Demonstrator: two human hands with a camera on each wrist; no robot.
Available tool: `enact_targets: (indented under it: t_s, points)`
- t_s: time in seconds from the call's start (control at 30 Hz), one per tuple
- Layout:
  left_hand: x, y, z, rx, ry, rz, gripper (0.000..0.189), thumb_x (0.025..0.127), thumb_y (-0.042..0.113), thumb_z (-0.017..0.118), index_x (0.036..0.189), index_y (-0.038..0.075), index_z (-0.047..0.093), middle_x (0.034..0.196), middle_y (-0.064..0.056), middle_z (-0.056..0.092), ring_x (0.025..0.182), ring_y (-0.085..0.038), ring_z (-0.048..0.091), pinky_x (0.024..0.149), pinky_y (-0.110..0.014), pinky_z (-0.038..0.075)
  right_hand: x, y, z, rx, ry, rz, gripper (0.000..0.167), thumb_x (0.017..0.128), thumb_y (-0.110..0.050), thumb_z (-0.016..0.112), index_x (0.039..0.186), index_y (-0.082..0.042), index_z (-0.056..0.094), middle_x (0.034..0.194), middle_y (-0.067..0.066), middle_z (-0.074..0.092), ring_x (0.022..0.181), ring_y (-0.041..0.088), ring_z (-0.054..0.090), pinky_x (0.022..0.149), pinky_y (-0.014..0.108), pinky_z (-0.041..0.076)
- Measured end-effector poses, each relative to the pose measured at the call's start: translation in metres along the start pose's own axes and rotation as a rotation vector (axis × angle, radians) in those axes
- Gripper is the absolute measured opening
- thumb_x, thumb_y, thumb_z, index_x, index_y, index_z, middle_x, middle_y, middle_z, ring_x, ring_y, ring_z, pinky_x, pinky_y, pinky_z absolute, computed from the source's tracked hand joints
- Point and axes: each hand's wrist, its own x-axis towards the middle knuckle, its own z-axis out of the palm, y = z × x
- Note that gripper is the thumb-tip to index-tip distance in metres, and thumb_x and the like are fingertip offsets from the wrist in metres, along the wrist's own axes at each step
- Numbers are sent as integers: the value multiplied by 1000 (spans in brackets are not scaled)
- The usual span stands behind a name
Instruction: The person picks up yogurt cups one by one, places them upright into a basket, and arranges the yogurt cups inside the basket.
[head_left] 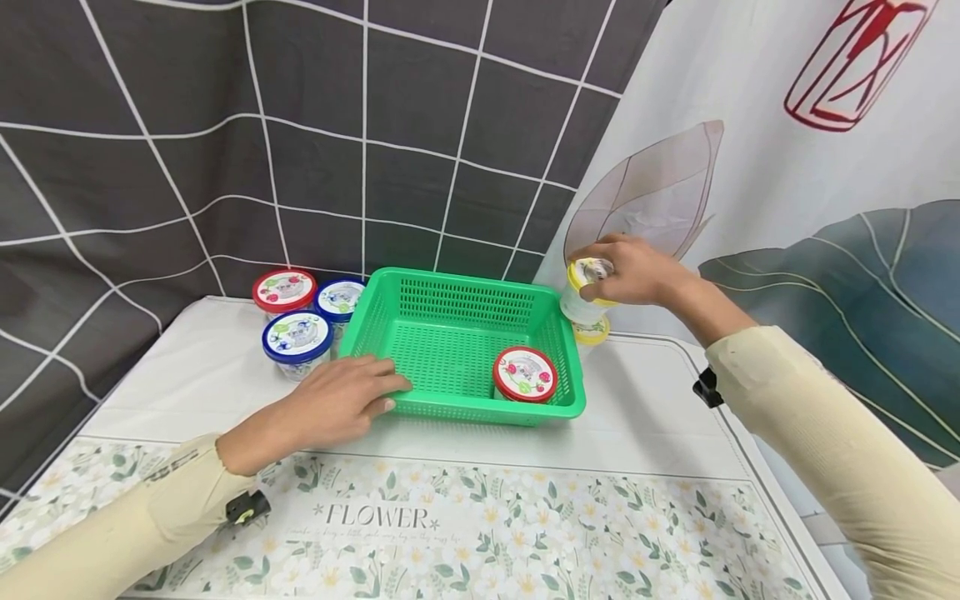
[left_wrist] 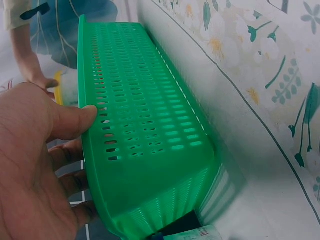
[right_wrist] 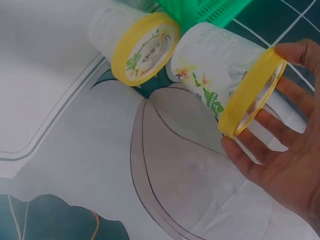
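Gripping a yellow-lidded tub (right_wrist: 215,75) by its lid in the right hand (head_left: 633,271), just outside the right end of the green perforated basket (head_left: 442,354), near a second yellow-lidded tub (right_wrist: 142,50). Pinching the basket's rim at the near-left corner with the left hand (head_left: 341,396)! Spotting a red-lidded tub (head_left: 527,375) inside, near right, and two blue-lidded tubs (head_left: 298,336) with another red-lidded tub (head_left: 285,290) beyond the left end.

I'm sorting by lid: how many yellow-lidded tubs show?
2. One yellow-lidded tub is in the right grip; the second tub sits beside the right end of the basket, partly hidden in the head view.
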Motion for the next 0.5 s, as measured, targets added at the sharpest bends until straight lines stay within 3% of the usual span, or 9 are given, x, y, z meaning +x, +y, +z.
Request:
enact_targets:
  t_s: [0.5]
  points:
    - [0, -2, 0, -9, -18, -18, 28, 106, 12, 74, 132, 17, 81, 112, 4, 74, 98, -14, 64, 80, -34, 54, 3, -13, 4, 5, 3, -41, 63, 96, -36, 76, 156, -19, 68, 167, 24, 53, 150, 50, 50, 111, 73, 56]
